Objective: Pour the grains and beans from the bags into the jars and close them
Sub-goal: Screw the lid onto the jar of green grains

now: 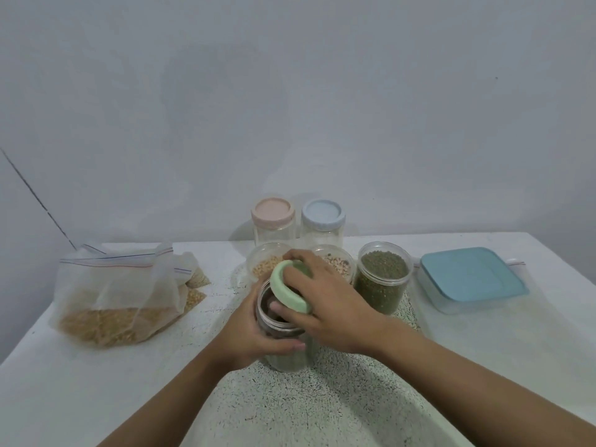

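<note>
A clear jar (274,321) with dark contents stands at the table's middle. My left hand (248,330) grips its side. My right hand (325,301) holds a green lid (283,288), tilted over the jar's open mouth. Behind stand three open jars: one with yellow grains (263,267), one with pale speckled beans (337,264), partly hidden by my right hand, and one with green beans (382,279). At the left lie zip bags of tan grain (116,298).
Two empty jars stand by the wall, one with a pink lid (273,211), one with a blue lid (323,214). A clear box with a blue lid (471,279) sits at the right. Smaller grain bags (195,285) lie behind the big bags.
</note>
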`<action>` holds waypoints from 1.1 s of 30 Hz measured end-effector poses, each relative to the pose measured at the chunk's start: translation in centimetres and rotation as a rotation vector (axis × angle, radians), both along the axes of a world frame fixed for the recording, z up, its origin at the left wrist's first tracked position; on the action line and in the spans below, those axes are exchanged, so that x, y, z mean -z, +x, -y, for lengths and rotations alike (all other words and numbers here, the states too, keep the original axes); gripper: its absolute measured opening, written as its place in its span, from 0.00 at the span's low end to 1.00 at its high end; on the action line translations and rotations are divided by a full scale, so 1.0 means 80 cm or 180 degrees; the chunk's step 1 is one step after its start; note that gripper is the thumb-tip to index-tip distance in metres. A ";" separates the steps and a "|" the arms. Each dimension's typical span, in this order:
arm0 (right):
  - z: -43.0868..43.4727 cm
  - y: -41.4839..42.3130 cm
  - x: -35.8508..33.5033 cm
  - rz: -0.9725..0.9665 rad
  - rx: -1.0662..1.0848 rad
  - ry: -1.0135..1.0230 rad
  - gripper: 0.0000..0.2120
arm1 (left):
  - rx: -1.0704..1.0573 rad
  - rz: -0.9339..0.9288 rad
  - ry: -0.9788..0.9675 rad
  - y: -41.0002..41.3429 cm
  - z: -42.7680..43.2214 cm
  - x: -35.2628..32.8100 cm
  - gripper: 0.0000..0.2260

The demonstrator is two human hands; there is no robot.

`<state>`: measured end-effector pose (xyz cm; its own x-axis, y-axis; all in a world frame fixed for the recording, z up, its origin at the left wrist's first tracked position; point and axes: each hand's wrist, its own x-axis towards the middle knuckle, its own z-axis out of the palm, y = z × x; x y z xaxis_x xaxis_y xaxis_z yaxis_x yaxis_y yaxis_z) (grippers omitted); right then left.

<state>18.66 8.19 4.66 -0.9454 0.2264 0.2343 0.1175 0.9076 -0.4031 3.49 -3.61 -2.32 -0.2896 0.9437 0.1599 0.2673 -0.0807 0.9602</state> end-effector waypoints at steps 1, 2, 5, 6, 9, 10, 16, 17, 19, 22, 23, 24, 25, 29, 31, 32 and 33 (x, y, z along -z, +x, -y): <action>-0.002 -0.005 -0.001 0.0028 -0.0063 0.0061 0.17 | -0.0027 -0.0011 0.0024 -0.002 -0.002 0.007 0.46; -0.004 -0.010 -0.002 0.0045 -0.0096 0.0092 0.19 | -0.0041 -0.0012 0.0052 -0.004 -0.005 0.013 0.46; -0.005 -0.020 0.000 -0.0036 -0.0151 0.0216 0.19 | -0.0050 -0.0002 0.0067 -0.010 -0.011 0.027 0.42; -0.004 -0.021 0.002 -0.0142 -0.0187 0.0197 0.17 | -0.0021 -0.0003 0.0040 -0.012 -0.012 0.030 0.39; -0.005 -0.022 0.004 -0.0409 -0.0269 0.0020 0.14 | 0.0078 0.0032 -0.0071 -0.016 -0.012 0.034 0.36; -0.005 -0.023 0.004 -0.0391 -0.0295 -0.0012 0.15 | 0.0128 0.0054 -0.0102 -0.017 -0.012 0.035 0.37; 0.005 -0.036 0.008 -0.0306 -0.0423 0.0242 0.18 | 0.0279 0.0165 -0.0066 -0.009 -0.006 0.021 0.37; 0.003 -0.037 0.010 -0.0291 -0.0462 0.0223 0.20 | 0.0261 0.0170 -0.0038 -0.007 -0.005 0.019 0.38; -0.004 -0.037 0.012 -0.0187 -0.0562 0.0260 0.24 | 0.0291 0.0133 -0.0048 -0.004 -0.005 0.013 0.38; -0.009 -0.041 0.009 -0.0016 -0.0739 0.0488 0.27 | 0.0418 0.0062 -0.0117 -0.003 -0.006 0.012 0.33; -0.009 -0.043 0.008 0.0032 -0.0797 0.0555 0.27 | 0.0410 0.0073 -0.0149 -0.004 -0.006 0.012 0.32; -0.010 -0.044 0.006 0.0078 -0.0848 0.0607 0.27 | 0.0385 0.0074 -0.0168 -0.005 -0.006 0.013 0.32; -0.011 -0.045 0.005 0.0124 -0.0893 0.0640 0.27 | 0.0330 0.0055 -0.0178 -0.006 -0.007 0.016 0.32; -0.013 -0.049 -0.001 0.0232 -0.1025 0.0720 0.26 | 0.0175 -0.0068 -0.0202 -0.010 -0.009 0.026 0.32; -0.013 -0.053 -0.003 0.0231 -0.1084 0.0759 0.25 | 0.0174 -0.0146 -0.0182 -0.011 -0.010 0.026 0.32; -0.013 -0.054 -0.004 0.0209 -0.1104 0.0742 0.25 | 0.0190 -0.0158 -0.0144 -0.010 -0.010 0.025 0.31; -0.014 -0.055 -0.004 0.0173 -0.1108 0.0680 0.25 | 0.0194 -0.0153 -0.0109 -0.010 -0.011 0.024 0.31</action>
